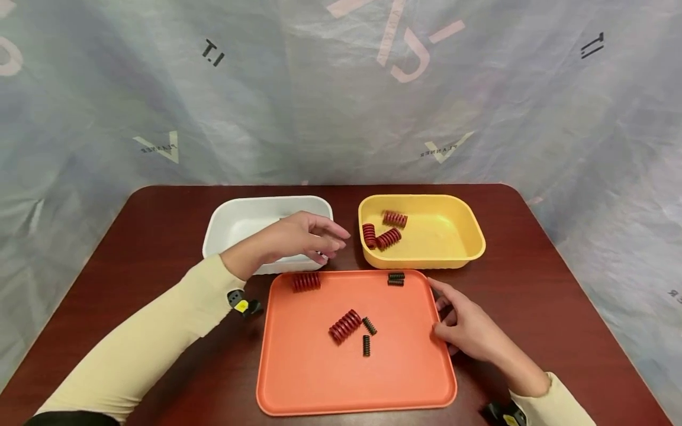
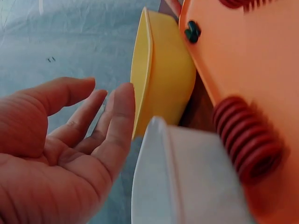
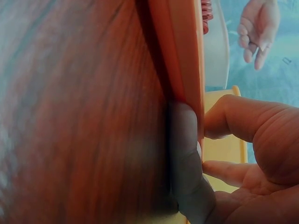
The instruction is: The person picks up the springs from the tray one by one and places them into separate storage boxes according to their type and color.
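Note:
My left hand [image 1: 303, 236] hangs over the right end of the white bin [image 1: 229, 208], fingers relaxed and apart. In the left wrist view nothing shows between its fingers. My right hand [image 1: 469, 325] grips the right rim of the orange tray [image 1: 405, 378], thumb at the top edge and a finger against the outer side. On the tray, a red coil spring [image 1: 306, 281] lies at the back left and another red spring [image 1: 345, 326] near the middle. Two small dark green springs [image 1: 366, 345] are beside it; two more small springs [image 1: 396, 278] lie by the back rim.
Behind the tray at right stands a yellow bin [image 1: 442, 263] with three red springs [image 1: 389, 238] towards its left end. My left hand hides part of the white bin's inside. A printed grey sheet [image 1: 319, 118] hangs behind the dark red table [image 1: 538, 296].

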{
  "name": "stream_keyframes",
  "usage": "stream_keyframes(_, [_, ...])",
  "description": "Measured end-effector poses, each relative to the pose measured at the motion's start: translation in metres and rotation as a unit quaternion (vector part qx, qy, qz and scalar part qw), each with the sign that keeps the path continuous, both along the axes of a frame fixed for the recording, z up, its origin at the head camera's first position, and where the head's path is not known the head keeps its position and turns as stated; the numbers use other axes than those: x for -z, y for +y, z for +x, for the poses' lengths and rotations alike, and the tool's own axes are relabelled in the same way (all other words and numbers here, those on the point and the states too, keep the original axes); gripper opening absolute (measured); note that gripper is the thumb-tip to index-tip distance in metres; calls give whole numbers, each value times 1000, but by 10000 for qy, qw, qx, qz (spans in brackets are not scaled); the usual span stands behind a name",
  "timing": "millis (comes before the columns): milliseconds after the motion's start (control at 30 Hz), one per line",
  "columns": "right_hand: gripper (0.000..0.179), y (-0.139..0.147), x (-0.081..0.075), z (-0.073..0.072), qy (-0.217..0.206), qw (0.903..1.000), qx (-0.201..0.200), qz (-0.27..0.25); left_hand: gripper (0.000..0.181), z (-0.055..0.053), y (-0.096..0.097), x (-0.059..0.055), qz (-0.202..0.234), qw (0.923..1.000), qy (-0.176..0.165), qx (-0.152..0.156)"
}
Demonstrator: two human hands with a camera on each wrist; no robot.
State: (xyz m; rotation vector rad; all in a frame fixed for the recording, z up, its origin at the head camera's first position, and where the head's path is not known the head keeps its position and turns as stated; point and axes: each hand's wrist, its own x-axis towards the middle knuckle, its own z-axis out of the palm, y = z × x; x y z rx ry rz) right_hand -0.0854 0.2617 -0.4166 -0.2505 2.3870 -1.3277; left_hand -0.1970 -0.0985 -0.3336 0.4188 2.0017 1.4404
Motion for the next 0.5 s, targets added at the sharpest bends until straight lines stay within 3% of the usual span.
stream_keyframes(300, [86,0,1,1,-45,10000,-39,-29,35,13,22,6,357,9991,-168,-145])
stream_keyframes(500, [87,-2,2,1,-50,9999,-71,-138,32,20,33,14,314,9995,60,1])
